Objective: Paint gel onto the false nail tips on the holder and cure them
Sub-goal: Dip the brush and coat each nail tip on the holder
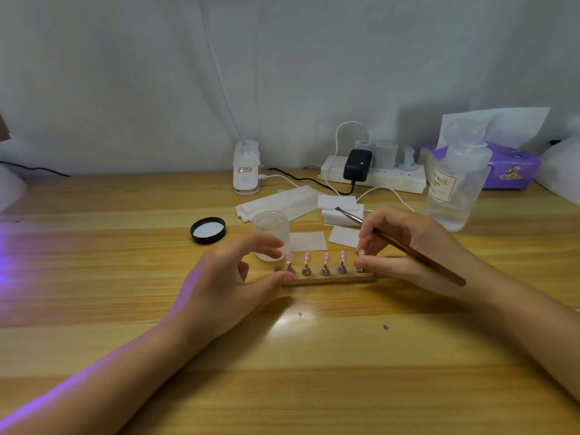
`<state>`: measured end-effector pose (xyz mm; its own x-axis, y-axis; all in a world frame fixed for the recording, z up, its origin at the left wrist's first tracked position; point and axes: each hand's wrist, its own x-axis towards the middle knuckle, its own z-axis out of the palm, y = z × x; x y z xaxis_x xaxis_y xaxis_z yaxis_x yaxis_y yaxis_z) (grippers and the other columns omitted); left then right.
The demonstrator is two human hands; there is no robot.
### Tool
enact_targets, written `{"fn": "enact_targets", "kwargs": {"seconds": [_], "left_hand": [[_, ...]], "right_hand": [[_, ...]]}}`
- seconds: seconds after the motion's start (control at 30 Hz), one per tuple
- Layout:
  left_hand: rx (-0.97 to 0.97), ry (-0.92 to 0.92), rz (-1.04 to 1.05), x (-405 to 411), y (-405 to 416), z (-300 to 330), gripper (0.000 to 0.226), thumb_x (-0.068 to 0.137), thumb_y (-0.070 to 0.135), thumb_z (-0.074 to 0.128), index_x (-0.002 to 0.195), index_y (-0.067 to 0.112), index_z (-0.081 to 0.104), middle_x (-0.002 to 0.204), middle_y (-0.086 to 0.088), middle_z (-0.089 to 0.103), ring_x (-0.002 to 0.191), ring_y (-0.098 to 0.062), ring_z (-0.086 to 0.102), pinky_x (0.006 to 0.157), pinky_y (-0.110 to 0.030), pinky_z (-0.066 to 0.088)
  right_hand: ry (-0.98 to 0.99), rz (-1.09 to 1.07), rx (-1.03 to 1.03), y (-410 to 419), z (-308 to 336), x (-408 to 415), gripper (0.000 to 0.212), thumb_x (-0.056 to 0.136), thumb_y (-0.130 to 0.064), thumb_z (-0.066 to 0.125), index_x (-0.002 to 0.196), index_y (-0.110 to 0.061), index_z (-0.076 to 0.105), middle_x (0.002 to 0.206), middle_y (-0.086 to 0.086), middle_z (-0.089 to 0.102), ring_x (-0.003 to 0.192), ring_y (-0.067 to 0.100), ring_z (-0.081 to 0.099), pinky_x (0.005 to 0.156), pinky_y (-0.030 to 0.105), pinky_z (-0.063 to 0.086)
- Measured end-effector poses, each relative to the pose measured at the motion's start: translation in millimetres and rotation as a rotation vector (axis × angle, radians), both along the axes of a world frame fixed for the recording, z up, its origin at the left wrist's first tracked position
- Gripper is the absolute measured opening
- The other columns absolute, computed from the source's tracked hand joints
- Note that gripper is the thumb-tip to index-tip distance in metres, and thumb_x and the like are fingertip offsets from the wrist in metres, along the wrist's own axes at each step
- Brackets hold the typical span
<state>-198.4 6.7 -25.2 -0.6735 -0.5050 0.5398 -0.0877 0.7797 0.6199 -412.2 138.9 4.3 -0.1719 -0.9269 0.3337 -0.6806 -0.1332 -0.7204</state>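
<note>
Holder [326, 279]: a narrow wooden strip lying flat on the wooden table [125, 277], carrying a row of five small metal stands. Each stand bears one pale pink false nail tip [326, 257], upright and glossy; the rightmost tip is partly hidden by fingers.

Left hand [232, 277] sits at the holder's left end, thumb tip touching that end, other fingers loosely curved above it and closed on nothing. Right hand [405, 246] sits at the holder's right end, fingertips pinching the rightmost stand or its tip; which one cannot be told. The same hand grasps a slim brown brush [417, 255], bristle end pointing away behind the holder.

Just behind the holder's left end stands a frosted jar [271, 227], its black lid [208, 230] lying open further left. White wipes [309, 241] lie behind the holder. A clear bottle [455, 189] stands well behind to the right.
</note>
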Motion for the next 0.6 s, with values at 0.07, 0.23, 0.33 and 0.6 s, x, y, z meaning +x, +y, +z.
{"fn": "enact_targets", "kwargs": {"seconds": [0.07,0.23,0.33,0.6], "left_hand": [[0.014,-0.027,0.002,-0.1,-0.2,-0.4,0.036,0.065,0.048,0.066,0.098,0.037,0.059,0.088,0.019,0.065,0.043,-0.004,0.034,0.046,-0.006,0.029],[0.053,-0.098,0.031,0.9,-1.8,-2.0,0.037,0.061,0.057,0.061,0.095,0.041,0.06,0.088,0.027,0.064,0.046,0.001,0.04,0.049,-0.011,0.032],[0.069,-0.14,0.042,0.5,-2.8,-1.8,0.038,0.061,0.057,0.061,0.095,0.041,0.062,0.091,0.031,0.063,0.049,0.007,0.044,0.052,-0.012,0.033],[0.063,-0.212,0.041,0.2,-5.7,1.2,0.025,0.068,0.04,0.073,0.086,0.05,0.06,0.082,0.03,0.063,0.063,0.009,0.049,0.057,-0.011,0.037]], "right_hand": [[-0.004,0.004,0.001,-1.2,-1.7,-0.8,0.028,0.068,-0.026,0.075,0.089,-0.017,0.058,0.081,0.0,0.066,0.077,0.013,0.066,0.08,0.036,0.054],[-0.026,0.018,-0.008,-0.6,-1.2,-0.4,0.04,0.061,-0.04,0.072,0.091,-0.017,0.059,0.082,0.001,0.067,0.077,0.015,0.067,0.079,0.035,0.054],[-0.032,-0.048,-0.061,0.3,-0.2,-1.5,0.039,0.063,-0.047,0.066,0.092,-0.021,0.06,0.084,-0.003,0.068,0.08,0.009,0.066,0.077,0.026,0.053],[-0.213,-0.187,-0.272,-4.8,19.5,7.8,0.028,0.078,-0.049,0.043,0.083,-0.033,0.065,0.062,-0.009,0.066,0.048,0.001,0.052,0.052,0.007,0.042]]}}
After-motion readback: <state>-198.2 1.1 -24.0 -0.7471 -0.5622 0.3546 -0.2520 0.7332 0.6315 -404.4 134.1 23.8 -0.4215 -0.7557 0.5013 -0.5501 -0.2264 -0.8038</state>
